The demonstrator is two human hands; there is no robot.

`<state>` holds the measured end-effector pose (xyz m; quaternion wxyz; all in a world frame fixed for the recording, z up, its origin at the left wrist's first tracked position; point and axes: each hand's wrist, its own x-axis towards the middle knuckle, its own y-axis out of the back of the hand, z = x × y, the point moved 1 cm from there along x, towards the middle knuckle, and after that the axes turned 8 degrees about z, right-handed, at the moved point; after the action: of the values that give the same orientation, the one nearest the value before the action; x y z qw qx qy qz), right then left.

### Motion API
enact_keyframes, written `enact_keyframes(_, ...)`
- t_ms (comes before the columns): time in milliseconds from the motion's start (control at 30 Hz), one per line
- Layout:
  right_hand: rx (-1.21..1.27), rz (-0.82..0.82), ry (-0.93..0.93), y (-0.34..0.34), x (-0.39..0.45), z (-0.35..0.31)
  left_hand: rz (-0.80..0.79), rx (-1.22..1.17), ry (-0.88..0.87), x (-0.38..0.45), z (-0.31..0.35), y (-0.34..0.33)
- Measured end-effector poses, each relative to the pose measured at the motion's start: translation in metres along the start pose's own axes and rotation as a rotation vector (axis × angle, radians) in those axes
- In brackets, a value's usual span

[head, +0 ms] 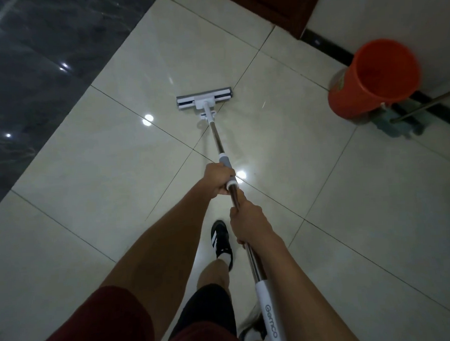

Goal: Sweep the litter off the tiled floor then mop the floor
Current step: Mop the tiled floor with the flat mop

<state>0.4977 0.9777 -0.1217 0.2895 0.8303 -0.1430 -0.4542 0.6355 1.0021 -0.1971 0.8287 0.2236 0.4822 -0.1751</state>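
A flat sponge mop with a white and grey head lies on the pale tiled floor ahead of me. Its metal handle runs back toward my body. My left hand grips the grey sleeve on the handle. Just behind it, my right hand grips the bare metal part. The white end of the handle passes by my right forearm. No litter shows on the tiles.
An orange bucket stands at the right by the white wall, beside a teal dustpan with a long stick. Dark glossy wall panels run along the left. A dark wooden door base is at the top. My shoe is below the hands.
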Motion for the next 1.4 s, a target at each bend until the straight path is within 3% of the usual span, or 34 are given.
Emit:
enact_keyframes(333, 0.028, -0.022, -0.1, -0.026, -0.113, 0.126, 0.033, 0.067, -0.014, -0.08, -0.139, -0.064)
enact_keyframes(867, 0.053, -0.019, -0.042, -0.035, -0.293, 0.303, 0.152, 0.098, -0.201, -0.228, -0.336, -0.158)
enact_keyframes(1100, 0.042, 0.029, 0.0, -0.041, -0.306, 0.321, 0.145, 0.1, -0.187, -0.235, -0.354, -0.169)
enact_keyframes(1400, 0.103, 0.056, -0.045, -0.041, -0.257, 0.289, 0.193, 0.099, -0.199, -0.196, -0.316, -0.161)
